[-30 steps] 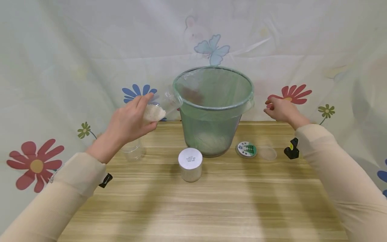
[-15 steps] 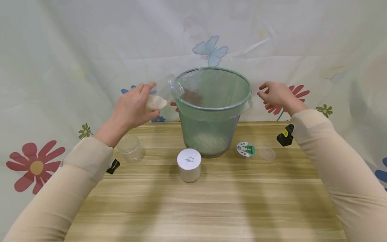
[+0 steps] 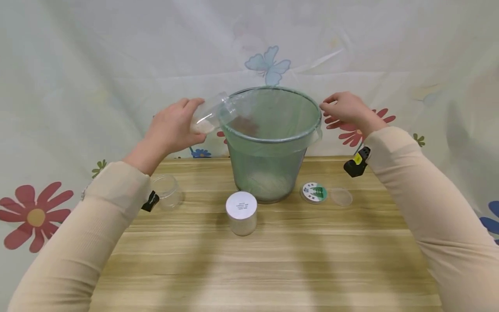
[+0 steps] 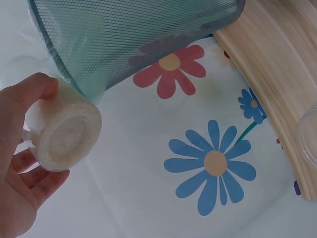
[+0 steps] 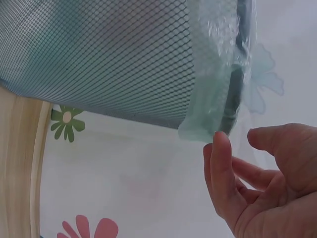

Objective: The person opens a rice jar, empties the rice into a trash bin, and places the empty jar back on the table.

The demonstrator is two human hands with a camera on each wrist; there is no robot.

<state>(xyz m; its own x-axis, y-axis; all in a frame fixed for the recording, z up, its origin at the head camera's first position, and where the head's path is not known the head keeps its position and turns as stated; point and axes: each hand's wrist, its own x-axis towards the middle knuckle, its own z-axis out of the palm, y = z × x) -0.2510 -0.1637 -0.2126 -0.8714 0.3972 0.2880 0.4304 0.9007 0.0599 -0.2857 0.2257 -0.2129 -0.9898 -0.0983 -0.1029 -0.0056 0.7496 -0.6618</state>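
My left hand (image 3: pixel 167 125) grips a clear plastic jar (image 3: pixel 212 115) with a white grainy filling. The jar is tilted, its mouth at the left rim of a mesh bin (image 3: pixel 269 167). In the left wrist view, the white filling (image 4: pixel 69 141) shows through the jar's base. A thin green bag (image 5: pixel 210 106) lines the bin and folds over its rim. White material lies low inside the bin, seen through the mesh. Beside the right rim is my right hand (image 3: pixel 347 108), fingers loosely bent with nothing between thumb and fingertips. Whether a fingertip touches the bag is unclear.
On the wooden table (image 3: pixel 273 268), a white-topped jar (image 3: pixel 241 214) stands in front of the bin. A clear jar (image 3: pixel 167 190) stands left. A printed round lid (image 3: pixel 313 192) and a clear disc (image 3: pixel 341 196) lie right. A patterned sheet (image 3: pixel 156 56) hangs behind.
My left hand has risen and brought the jar's mouth onto the bin rim; less white filling shows in the jar. The right hand has moved up and left to the bin's right rim.
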